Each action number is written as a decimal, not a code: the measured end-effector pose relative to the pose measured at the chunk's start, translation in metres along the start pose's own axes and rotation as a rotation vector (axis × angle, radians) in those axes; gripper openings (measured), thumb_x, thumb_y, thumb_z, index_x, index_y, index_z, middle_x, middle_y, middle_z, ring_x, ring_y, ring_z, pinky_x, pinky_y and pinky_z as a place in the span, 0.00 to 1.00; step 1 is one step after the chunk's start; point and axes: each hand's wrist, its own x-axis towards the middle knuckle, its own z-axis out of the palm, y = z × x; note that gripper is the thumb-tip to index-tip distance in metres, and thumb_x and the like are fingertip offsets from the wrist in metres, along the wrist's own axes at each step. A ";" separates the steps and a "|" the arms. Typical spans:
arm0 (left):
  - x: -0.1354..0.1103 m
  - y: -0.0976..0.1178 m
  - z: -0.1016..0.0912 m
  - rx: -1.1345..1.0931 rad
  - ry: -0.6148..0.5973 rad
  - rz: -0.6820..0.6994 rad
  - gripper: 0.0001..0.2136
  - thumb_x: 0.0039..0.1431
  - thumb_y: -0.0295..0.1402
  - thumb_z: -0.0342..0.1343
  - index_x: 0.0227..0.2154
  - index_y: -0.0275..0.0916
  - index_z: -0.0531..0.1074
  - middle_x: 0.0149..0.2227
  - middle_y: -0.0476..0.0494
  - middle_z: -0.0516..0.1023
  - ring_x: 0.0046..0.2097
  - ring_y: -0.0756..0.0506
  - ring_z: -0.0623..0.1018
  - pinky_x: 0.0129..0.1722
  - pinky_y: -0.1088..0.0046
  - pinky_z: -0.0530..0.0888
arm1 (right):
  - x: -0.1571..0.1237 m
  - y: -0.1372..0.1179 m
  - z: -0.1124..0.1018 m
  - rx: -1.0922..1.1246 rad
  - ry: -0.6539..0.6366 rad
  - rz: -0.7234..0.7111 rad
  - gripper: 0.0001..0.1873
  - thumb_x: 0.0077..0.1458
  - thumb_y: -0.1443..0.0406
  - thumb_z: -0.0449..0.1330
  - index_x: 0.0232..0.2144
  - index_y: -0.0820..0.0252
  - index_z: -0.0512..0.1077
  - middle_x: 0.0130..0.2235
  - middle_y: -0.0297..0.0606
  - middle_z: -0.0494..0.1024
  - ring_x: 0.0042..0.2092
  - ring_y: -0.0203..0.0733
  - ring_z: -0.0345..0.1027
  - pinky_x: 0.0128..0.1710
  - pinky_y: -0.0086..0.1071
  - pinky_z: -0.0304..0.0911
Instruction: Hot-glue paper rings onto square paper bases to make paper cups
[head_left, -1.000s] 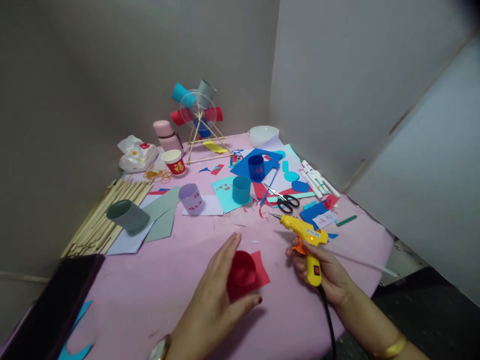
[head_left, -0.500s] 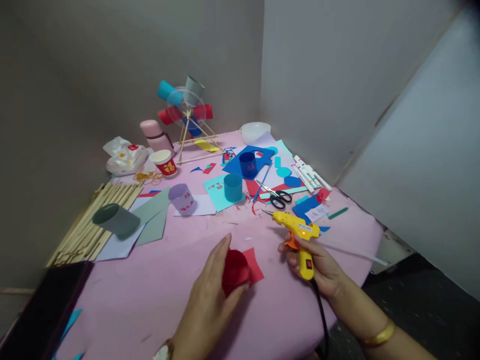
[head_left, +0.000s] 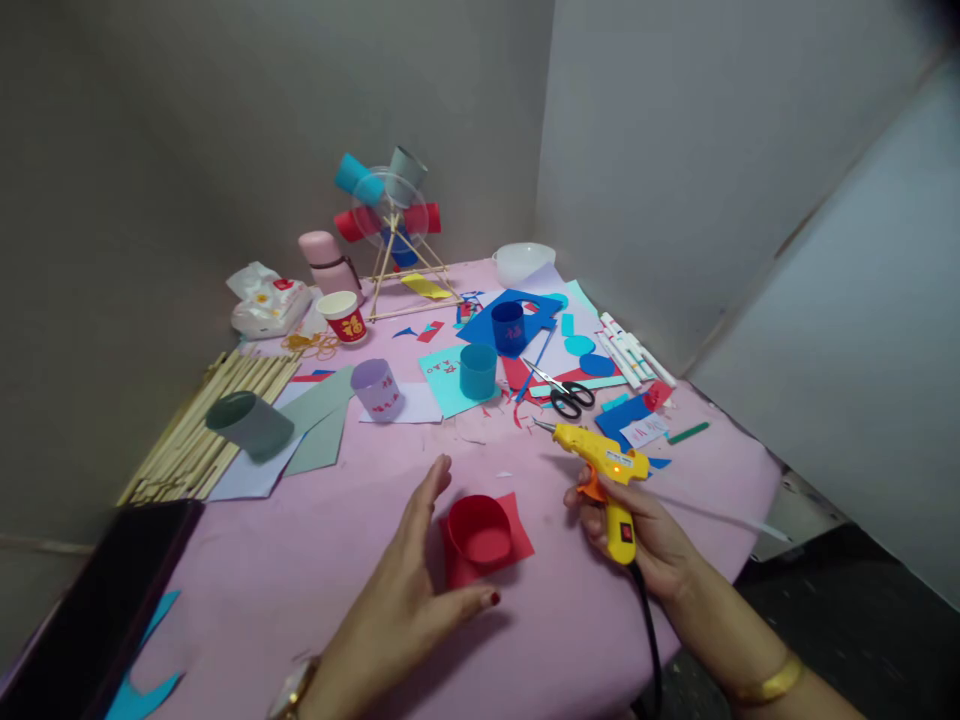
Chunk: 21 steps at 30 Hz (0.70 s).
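Observation:
A short red paper cylinder (head_left: 480, 548) stands on a red paper square (head_left: 517, 520) near the front of the pink-covered table. My left hand (head_left: 420, 560) is open beside it, thumb and fingers apart, with a gap between hand and cylinder. My right hand (head_left: 645, 540) grips a yellow hot glue gun (head_left: 600, 455) by its handle, fingers at the orange trigger. Its nozzle points left over the table, and a small orange light glows on its body. Beyond the nozzle lie black-handled scissors (head_left: 566, 390).
Behind stand teal (head_left: 478, 372), blue (head_left: 508, 328), lilac (head_left: 377, 390) and grey (head_left: 251, 425) paper cylinders. Wooden sticks (head_left: 217, 430) and a dark phone-like slab (head_left: 105, 590) lie left. A stick-framed wheel (head_left: 391, 215), pink flask (head_left: 330, 265), paper cup (head_left: 343, 317) and markers (head_left: 630, 350) sit farther back.
My left hand has let go of the red cylinder and drawn back to the left, fingers spreading. The cylinder now stands on the red square. My right hand still holds the glue gun.

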 end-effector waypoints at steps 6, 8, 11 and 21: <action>-0.005 0.007 0.043 0.050 0.267 0.025 0.54 0.51 0.39 0.66 0.65 0.55 0.26 0.69 0.36 0.43 0.67 0.31 0.53 0.59 0.42 0.61 | 0.000 0.002 0.003 -0.034 0.026 -0.023 0.11 0.43 0.64 0.73 0.29 0.62 0.77 0.28 0.41 0.83 0.19 0.32 0.71 0.17 0.21 0.67; -0.005 0.010 0.048 0.087 0.296 0.049 0.51 0.53 0.38 0.63 0.65 0.55 0.27 0.68 0.35 0.49 0.66 0.32 0.56 0.58 0.42 0.63 | 0.000 0.002 0.004 -0.042 0.035 -0.024 0.12 0.42 0.64 0.73 0.29 0.62 0.77 0.28 0.42 0.83 0.19 0.31 0.70 0.17 0.21 0.67; -0.003 0.014 0.048 0.132 0.295 0.072 0.43 0.59 0.35 0.57 0.66 0.53 0.30 0.64 0.36 0.60 0.62 0.35 0.65 0.56 0.47 0.68 | 0.000 0.003 0.005 -0.048 0.043 -0.023 0.13 0.40 0.63 0.74 0.28 0.62 0.77 0.27 0.42 0.83 0.18 0.32 0.69 0.16 0.21 0.66; -0.002 0.009 0.042 0.313 0.244 0.119 0.37 0.61 0.32 0.52 0.66 0.47 0.36 0.60 0.34 0.66 0.58 0.37 0.70 0.52 0.53 0.73 | 0.002 0.003 0.004 -0.038 0.061 -0.002 0.12 0.43 0.61 0.73 0.29 0.60 0.77 0.28 0.43 0.82 0.18 0.30 0.68 0.17 0.20 0.65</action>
